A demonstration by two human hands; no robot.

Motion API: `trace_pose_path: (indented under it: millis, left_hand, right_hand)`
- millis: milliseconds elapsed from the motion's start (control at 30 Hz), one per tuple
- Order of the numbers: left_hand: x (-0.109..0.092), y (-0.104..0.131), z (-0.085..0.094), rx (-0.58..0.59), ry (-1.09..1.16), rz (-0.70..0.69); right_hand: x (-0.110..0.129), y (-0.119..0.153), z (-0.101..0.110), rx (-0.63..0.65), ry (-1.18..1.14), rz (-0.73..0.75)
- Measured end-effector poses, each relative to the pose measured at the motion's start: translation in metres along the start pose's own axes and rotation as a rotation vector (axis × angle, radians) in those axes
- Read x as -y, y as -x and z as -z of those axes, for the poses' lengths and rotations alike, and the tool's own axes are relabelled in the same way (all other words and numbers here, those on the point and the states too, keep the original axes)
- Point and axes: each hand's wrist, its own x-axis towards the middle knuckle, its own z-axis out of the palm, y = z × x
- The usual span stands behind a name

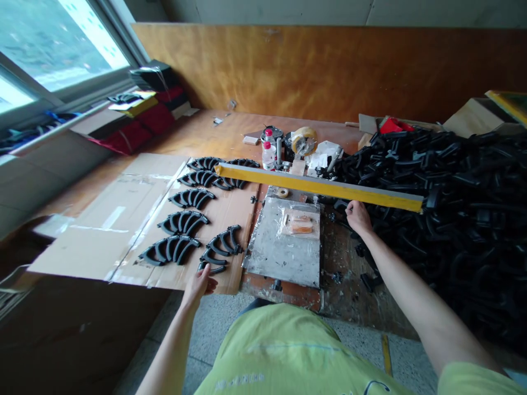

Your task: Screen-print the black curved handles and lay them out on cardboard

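Note:
My left hand (201,282) is at the near edge of the cardboard, its fingers closed on the end of a black curved plastic part (214,269). That part lies at the near end of a short row of similar parts (222,241). More fanned rows of black curved parts (171,250) lie to the left and farther back. My right hand (359,218) reaches to the left edge of a big heap of black parts (436,241). Its fingers are pinched together; what is between them is hidden. A long yellow bar (321,186) spans just beyond this hand.
A grey metal plate (267,241) carries a plastic bag with orange pieces (302,226). Behind stand red-capped bottles (268,155) and a tape roll (303,141). Flattened cardboard (107,219) covers the left side. A wooden board (313,71) rises at the back.

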Motion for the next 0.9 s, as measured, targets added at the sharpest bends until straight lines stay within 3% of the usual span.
trace_pose_path:
  millis: [67, 200, 300, 400, 500, 667, 900]
  left_hand:
    - [-0.028, 0.005, -0.009, 0.019, 0.064, -0.145]
    - [-0.11, 0.025, -0.047, 0.15, 0.164, -0.416]
    - [-0.168, 0.049, -0.075, 0.279, 0.23, -0.565]
    - [-0.207, 0.072, -0.092, 0.328, 0.31, -0.692]
    - [-0.231, 0.088, -0.098, 0.288, 0.457, -0.804]
    - [-0.254, 0.097, -0.1, 0.196, 0.643, -0.9]
    - [-0.27, 0.099, -0.103, 0.188, 0.589, -0.868]
  right_hand:
    - [0.018, 0.012, -0.007, -0.051, -0.084, 0.089]
    - [0.06, 0.045, -0.031, -0.154, -0.35, 0.276]
    - [0.082, 0.059, -0.039, -0.108, -0.426, 0.361]
    - [0.099, 0.058, -0.035, -0.067, -0.446, 0.436]
    - [0.112, 0.052, -0.031, -0.054, -0.427, 0.527]
    - [0.113, 0.049, -0.038, 0.161, -0.321, 0.77]
    - [0.12, 0.049, -0.032, 0.218, -0.206, 0.725]
